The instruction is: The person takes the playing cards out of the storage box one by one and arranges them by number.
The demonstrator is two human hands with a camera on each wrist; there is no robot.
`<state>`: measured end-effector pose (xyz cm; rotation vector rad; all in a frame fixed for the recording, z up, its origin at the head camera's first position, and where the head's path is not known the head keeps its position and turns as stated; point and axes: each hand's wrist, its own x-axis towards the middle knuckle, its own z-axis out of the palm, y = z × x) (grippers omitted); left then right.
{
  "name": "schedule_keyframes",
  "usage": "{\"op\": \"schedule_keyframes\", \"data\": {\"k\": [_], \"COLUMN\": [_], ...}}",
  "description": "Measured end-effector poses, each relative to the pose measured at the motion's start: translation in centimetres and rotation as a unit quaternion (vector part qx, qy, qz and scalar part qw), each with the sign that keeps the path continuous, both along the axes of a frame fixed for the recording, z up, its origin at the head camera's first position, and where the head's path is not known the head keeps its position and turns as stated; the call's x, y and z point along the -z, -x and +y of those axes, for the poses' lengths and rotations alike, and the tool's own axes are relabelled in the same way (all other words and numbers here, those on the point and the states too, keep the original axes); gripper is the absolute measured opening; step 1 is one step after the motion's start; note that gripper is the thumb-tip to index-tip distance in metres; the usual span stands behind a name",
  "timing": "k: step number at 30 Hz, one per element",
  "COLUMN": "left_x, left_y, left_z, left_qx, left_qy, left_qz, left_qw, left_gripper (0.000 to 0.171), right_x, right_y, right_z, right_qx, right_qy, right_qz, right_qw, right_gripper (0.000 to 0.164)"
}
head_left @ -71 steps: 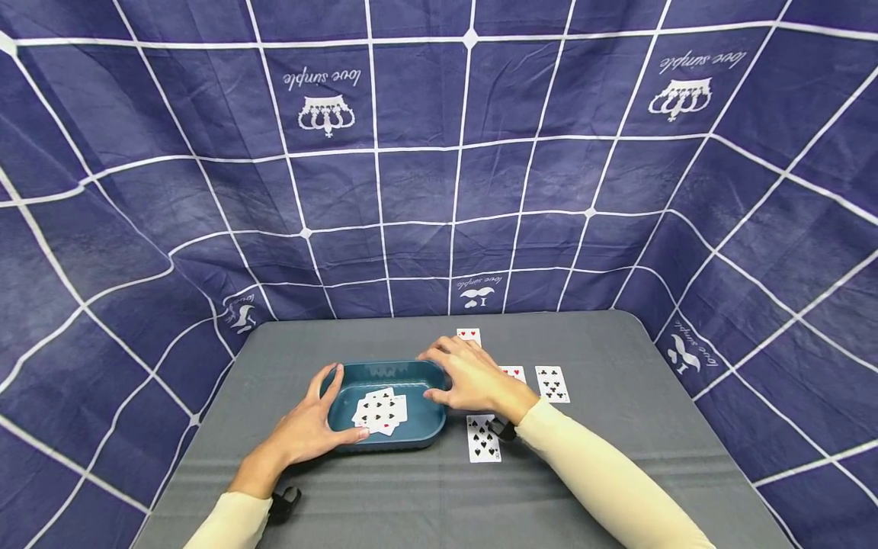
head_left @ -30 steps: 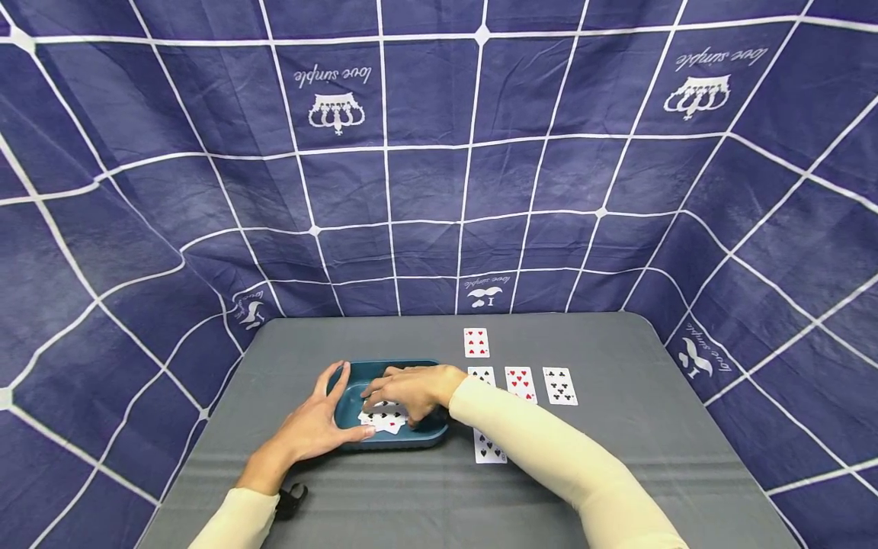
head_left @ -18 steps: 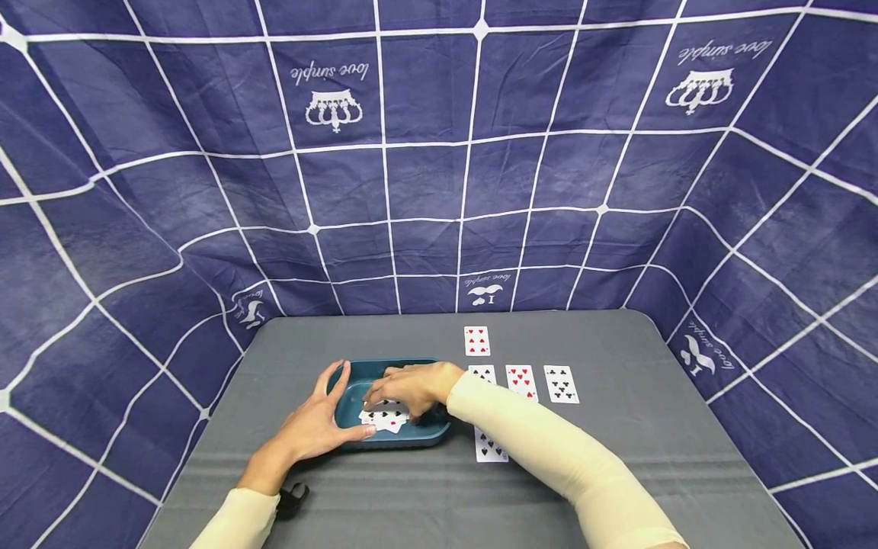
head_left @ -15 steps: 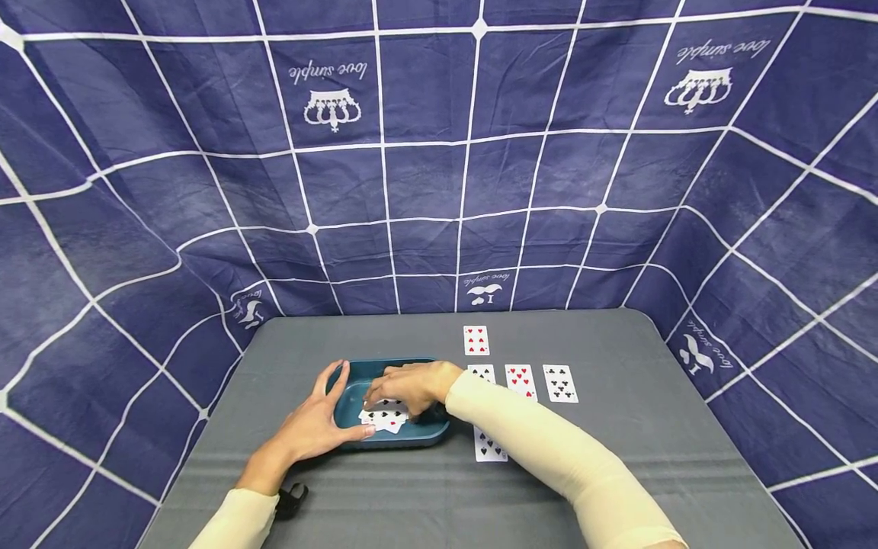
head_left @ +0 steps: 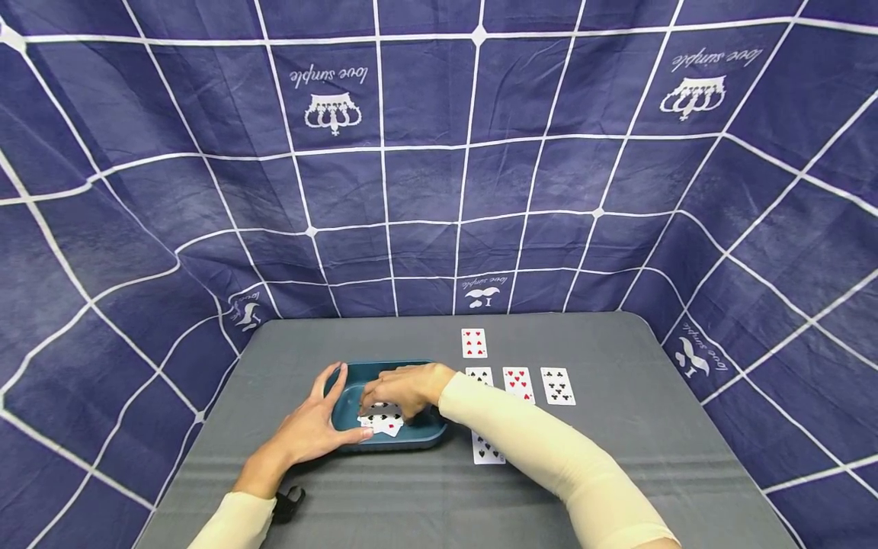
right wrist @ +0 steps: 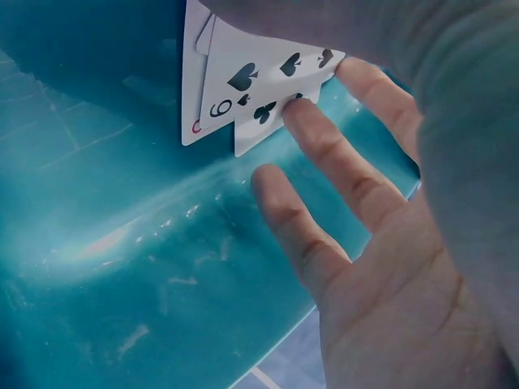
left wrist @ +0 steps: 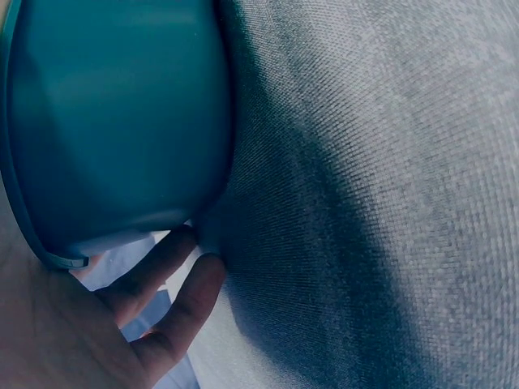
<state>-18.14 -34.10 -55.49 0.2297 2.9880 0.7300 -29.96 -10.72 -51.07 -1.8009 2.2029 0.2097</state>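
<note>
My left hand [head_left: 306,432] grips the left end of a teal oval tray [head_left: 427,440], thumb at the near rim and fingers at the far side. In the left wrist view, fingers curl under the tray's end wall [left wrist: 122,121]. Inside the tray lies a small overlapping pile of face-up playing cards. My right hand [head_left: 401,389] reaches down into it. The right wrist view has a spade playing card [right wrist: 259,69] on top, with its edge between my fingers and thumb. Part of a club card [right wrist: 251,134] sticks out below. The palm and forearm hide much of the pile.
Right of the tray, a heart card [head_left: 474,343], a spade card [head_left: 479,374], another heart card [head_left: 518,383] and a club card [head_left: 559,386] lie face up on the grey table [head_left: 329,503]. Nearer lies one more spade card [head_left: 487,451], partly under the right forearm.
My right hand has moved left from the tray's right rim down onto the cards inside. Lately it has barely shifted. The left hand keeps its grip on the tray.
</note>
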Motion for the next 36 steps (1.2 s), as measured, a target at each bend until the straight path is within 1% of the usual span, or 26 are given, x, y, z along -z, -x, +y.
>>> {"op": "schedule_keyframes", "data": {"k": [3,4,5,11,18,25,34,36], "left_x": [0.1,-0.2,-0.2,-0.4,-0.1,-0.2,-0.1,-0.1], "left_y": [0.1,0.0,0.0,0.0,0.2,0.1,0.1,0.1], "left_z": [0.0,0.2,0.2,0.3,0.1,0.2,0.1,0.1], "left_qx": [0.001,0.000,-0.001,-0.003,-0.004,-0.003,-0.004,-0.004], "left_qy": [0.001,-0.005,-0.003,0.007,0.009,0.009,0.009,0.009], "left_qz": [-0.001,-0.012,-0.014,-0.026,-0.029,-0.023,-0.029,-0.028], "left_qw": [1.0000,0.9999,0.9999,0.9996,0.9995,0.9997,0.9995,0.9995], "left_gripper": [0.139,0.141,0.141,0.141,0.140,0.141,0.141,0.141], "right_x": [0.0,0.0,0.0,-0.1,-0.5,-0.8,-0.9,-0.8], "right_y": [-0.1,-0.1,-0.1,0.0,0.2,0.3,0.2,0.2], "right_z": [0.0,0.0,0.0,0.1,0.5,0.8,1.0,1.1], "right_qx": [0.003,0.004,0.007,0.030,0.046,0.075,0.074,0.076], "right_qy": [0.003,0.004,0.005,0.004,0.027,0.038,0.055,0.058], "right_qz": [0.003,0.005,0.004,-0.008,-0.022,-0.054,-0.101,-0.104], "right_qw": [1.000,1.000,1.000,1.000,0.998,0.995,0.991,0.990], "right_gripper": [0.089,0.089,0.089,0.095,0.096,0.091,0.090,0.090]}}
